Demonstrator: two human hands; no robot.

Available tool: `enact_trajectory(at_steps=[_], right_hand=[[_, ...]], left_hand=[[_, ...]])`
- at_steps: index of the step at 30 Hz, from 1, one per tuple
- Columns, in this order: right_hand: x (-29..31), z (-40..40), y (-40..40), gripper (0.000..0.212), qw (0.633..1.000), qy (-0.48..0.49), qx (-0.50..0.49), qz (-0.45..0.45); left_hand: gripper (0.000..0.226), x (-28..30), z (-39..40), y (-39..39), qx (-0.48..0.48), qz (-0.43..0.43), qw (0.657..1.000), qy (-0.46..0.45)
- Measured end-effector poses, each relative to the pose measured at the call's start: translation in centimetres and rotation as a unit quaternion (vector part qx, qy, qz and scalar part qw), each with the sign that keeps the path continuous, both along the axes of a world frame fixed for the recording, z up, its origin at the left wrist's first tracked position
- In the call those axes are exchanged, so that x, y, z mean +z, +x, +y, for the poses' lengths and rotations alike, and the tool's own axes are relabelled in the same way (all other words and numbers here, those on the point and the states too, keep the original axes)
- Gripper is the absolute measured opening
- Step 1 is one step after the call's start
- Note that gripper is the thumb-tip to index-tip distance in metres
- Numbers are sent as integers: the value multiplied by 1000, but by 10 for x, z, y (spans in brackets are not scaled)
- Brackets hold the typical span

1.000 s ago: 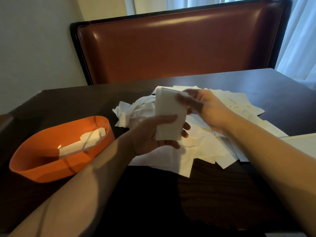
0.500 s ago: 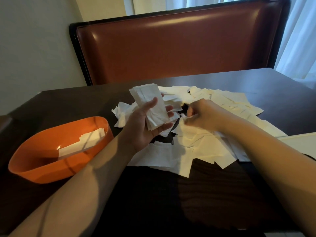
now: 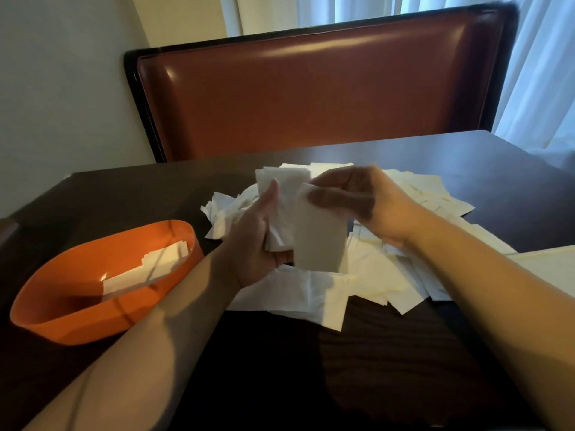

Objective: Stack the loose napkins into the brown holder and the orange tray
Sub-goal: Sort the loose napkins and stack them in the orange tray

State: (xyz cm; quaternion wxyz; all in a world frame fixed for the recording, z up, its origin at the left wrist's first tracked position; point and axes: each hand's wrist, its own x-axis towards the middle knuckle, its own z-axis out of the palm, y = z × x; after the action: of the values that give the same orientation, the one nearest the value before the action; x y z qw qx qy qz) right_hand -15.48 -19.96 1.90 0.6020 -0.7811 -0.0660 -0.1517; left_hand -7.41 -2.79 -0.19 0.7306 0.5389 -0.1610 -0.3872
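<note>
A heap of loose white napkins (image 3: 382, 275) covers the middle of the dark table. My left hand (image 3: 258, 241) grips a small stack of folded napkins (image 3: 286, 188), held upright above the heap. My right hand (image 3: 357, 197) pinches the top of one folded napkin (image 3: 320, 241) and holds it against the front of that stack. The orange tray (image 3: 62, 321) sits at the left with a few napkins (image 3: 146, 269) lying inside. No brown holder is in view.
The dark table (image 3: 357, 368) runs to a red-brown padded bench back (image 3: 311, 98) at the far side. A pale flat sheet (image 3: 547, 269) lies at the right edge. White curtains hang behind on the right.
My right hand has lifted a napkin out of the heap and brought it up to the stack in my left hand. My left hand has turned the stack more upright.
</note>
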Motion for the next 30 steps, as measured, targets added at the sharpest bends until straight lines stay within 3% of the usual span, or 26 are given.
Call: enact_trajectory(at_steps=[2, 3, 8, 11, 13, 15, 18, 23, 26, 30], right_hand=[[0, 4, 6, 12, 984, -137, -76, -83], [-1, 4, 8, 13, 977, -161, -93, -105], [-7, 4, 13, 9, 973, -163, -128, -102], [-9, 4, 18, 10, 963, -170, -177, -112], [-9, 3, 20, 18, 963, -148, -198, -109], [-10, -1, 18, 14, 962, -157, -208, -84], [-14, -13, 15, 14, 939, -319, -127, -6], [-12, -18, 5, 29, 907, -363, 73, 201], [-16, -15, 6, 35, 886, -392, 93, 230], [-16, -12, 7, 24, 882, -385, 130, 238]], left_hand=[[68, -3, 0, 0, -47, 10, 999, 24], [77, -4, 0, -2, -75, 12, 997, 26], [87, -5, -1, -3, -171, 10, 985, -14], [81, -7, 0, -3, -173, 11, 985, -18], [64, -7, 0, -4, -133, -17, 991, -9], [48, -4, 0, -6, -69, -43, 997, -4], [45, 1, 0, -5, 37, -49, 998, -20], [45, 1, -1, -4, 67, -49, 997, -8], [43, 1, -2, -3, 66, -45, 997, -9], [51, 0, -1, -2, 76, -46, 996, -6]])
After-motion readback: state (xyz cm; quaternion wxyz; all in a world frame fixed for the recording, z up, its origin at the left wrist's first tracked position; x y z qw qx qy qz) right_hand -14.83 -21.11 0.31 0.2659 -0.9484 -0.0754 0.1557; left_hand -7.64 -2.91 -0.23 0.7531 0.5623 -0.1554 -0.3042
